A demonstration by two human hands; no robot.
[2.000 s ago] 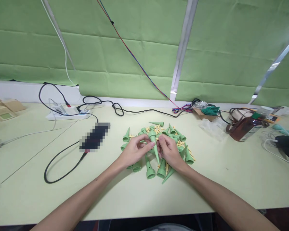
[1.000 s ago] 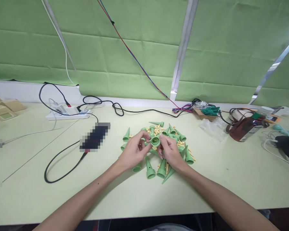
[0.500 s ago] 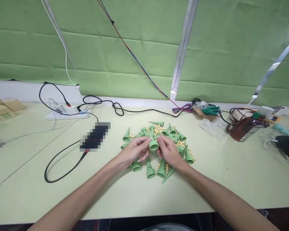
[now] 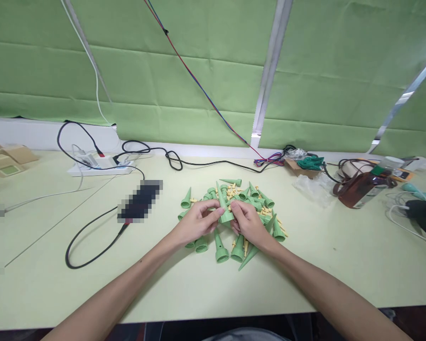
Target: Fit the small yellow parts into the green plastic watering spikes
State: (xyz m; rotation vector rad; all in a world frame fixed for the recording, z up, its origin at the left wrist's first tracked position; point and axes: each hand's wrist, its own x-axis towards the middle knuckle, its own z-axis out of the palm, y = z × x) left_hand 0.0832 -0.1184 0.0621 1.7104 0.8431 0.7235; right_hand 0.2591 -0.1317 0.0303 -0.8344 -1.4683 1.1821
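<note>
Over the pile, my left hand is closed on a hollow green plastic spike, its tip pointing up and away and its wide collar toward me. My right hand is pinched beside the spike's right side. A small bit of yellow shows at its fingertips, mostly hidden by them. Beneath and around both hands lie more green spikes, some with their round open ends facing me. Small yellow plastic pieces are scattered among them, mainly at the back and right of the pile.
A dark, blurred-out device with a looped black cable lies on the left. Behind it is a white power strip. At the right are a brown bottle, clear plastic wrap and green material. The table's edge runs nearest me.
The held spike has tilted, so its long side now shows where its open end faced me. My left fingers have shifted along it; my right hand has barely moved.
</note>
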